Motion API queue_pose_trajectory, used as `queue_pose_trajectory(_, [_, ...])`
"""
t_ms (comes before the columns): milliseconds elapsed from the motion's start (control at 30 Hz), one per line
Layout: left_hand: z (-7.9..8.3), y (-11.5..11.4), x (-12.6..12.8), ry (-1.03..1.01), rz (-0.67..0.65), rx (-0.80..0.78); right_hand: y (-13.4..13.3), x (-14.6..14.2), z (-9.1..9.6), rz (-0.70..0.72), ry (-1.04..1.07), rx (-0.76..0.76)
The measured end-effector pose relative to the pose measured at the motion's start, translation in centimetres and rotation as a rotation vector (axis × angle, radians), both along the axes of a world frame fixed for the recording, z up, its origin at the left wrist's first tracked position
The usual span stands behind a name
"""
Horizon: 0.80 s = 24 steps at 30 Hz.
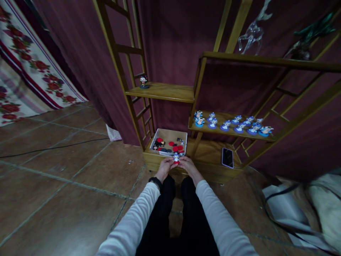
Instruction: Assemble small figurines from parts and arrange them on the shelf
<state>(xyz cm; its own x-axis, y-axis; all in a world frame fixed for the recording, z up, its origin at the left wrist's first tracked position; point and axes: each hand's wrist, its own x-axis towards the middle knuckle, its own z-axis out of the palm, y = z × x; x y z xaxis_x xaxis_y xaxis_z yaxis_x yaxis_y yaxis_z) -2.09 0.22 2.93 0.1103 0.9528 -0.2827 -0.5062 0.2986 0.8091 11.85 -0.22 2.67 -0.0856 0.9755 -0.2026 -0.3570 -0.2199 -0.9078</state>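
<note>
Your left hand (165, 166) and right hand (187, 166) together grasped a small blue-and-white figurine with a red base (176, 158) at the near edge of an open box (173, 133). Red discs (176, 148) lay inside the box; blue-toned figurines (225, 125) stood to its right, and a phone (227, 158) lay well to its right, while a lone dark-topped figurine (143, 81) stood above and left of it.

Homelike room, wooden display shelves (167, 91), maroon curtain (173, 32), floral cloth (39, 65), tiled floor (53, 199)
</note>
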Motion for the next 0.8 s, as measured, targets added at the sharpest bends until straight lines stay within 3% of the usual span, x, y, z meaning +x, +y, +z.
queue_pose_trajectory(333, [0.4, -0.3, -0.3, -0.053, -0.096, 0.052, -0.6, -0.2, 1.5, 0.036, 0.004, 0.023])
queue_pose_trajectory(800, [0.1, -0.1, -0.5, -0.083, -0.084, 0.049, -0.3, -0.2, 1.2, 0.03, -0.068, 0.017])
